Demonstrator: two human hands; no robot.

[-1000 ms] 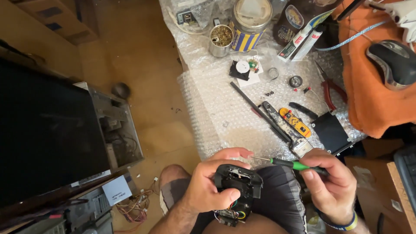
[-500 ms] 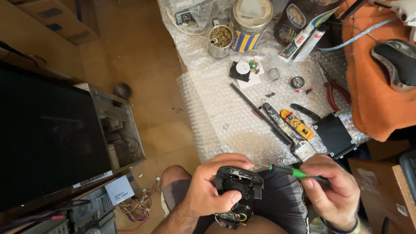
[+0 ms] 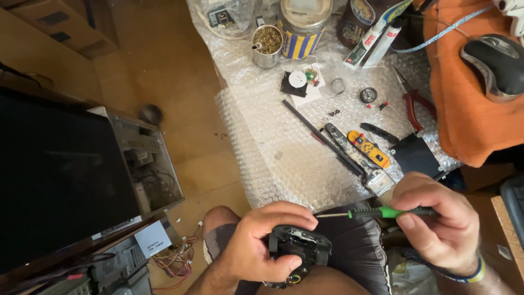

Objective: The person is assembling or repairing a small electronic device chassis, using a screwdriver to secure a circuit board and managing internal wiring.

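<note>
**Screwdriver brought level beside the black device on my lap**

My left hand [image 3: 262,248] is closed around a small black device [image 3: 299,252], a rounded housing with wiring showing at its lower edge, held over my lap just below the near edge of the counter [image 3: 262,158]. Thumb lies across the top, fingers wrap beneath.

My right hand [image 3: 436,221] is closed on a green-handled screwdriver [image 3: 382,213]. The shaft lies nearly level and points left, its tip just beside my left thumb and above the housing.

Change noted: against the view a second ago, the screwdriver has come from a slight slope to nearly level, and the tip sits closer to my left thumb. The device has barely shifted in my grip. I judge the tool is not yet seated in any screw; the tip appears to hover clear of the housing, though my thumb hides the contact point and I cannot be certain.

Surroundings: the counter is covered in bubble wrap. On it lie a yellow utility knife [image 3: 369,148], red-handled pliers [image 3: 416,101], a long black rod [image 3: 319,134], a tin of screws [image 3: 267,45] and small loose parts. An open computer case [image 3: 147,158] stands on the floor to my left.
</note>
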